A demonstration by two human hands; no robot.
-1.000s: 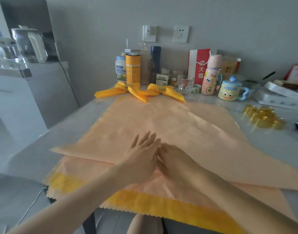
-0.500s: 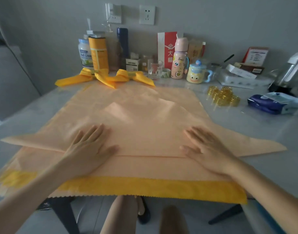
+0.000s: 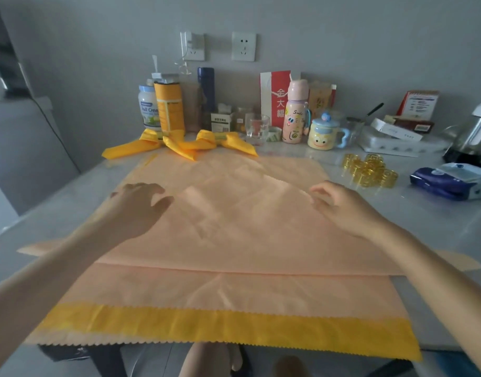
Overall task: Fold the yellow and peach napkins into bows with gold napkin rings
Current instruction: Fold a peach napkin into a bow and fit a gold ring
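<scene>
As I watch through the head camera, the top peach napkin (image 3: 234,227) lies spread on the grey table (image 3: 57,208), its straight folded edge nearest me and its sides slanting away toward the far end. It rests on more peach cloth, and a yellow napkin (image 3: 234,325) shows below that as a zigzag-cut strip along the table's near edge.

My left hand (image 3: 141,205) sits over the left slanted side of the top napkin, fingers bent downward. It is blurred, so I cannot tell whether it grips the cloth or only touches it. My right hand (image 3: 340,205) is over the right slanted side, its fingers (image 3: 315,190) curled toward the thumb right at the cloth's edge. Whether cloth is pinched between them I cannot tell.

Beyond the napkin's far end lie a finished yellow bow (image 3: 141,144) and a second yellow bow (image 3: 215,140), touching each other. The gold napkin rings (image 3: 370,170) are clustered to the right, near a blue packet (image 3: 446,183). A smiling yellow mug (image 3: 322,134) and a pink bottle (image 3: 295,118) stand by the wall.
</scene>
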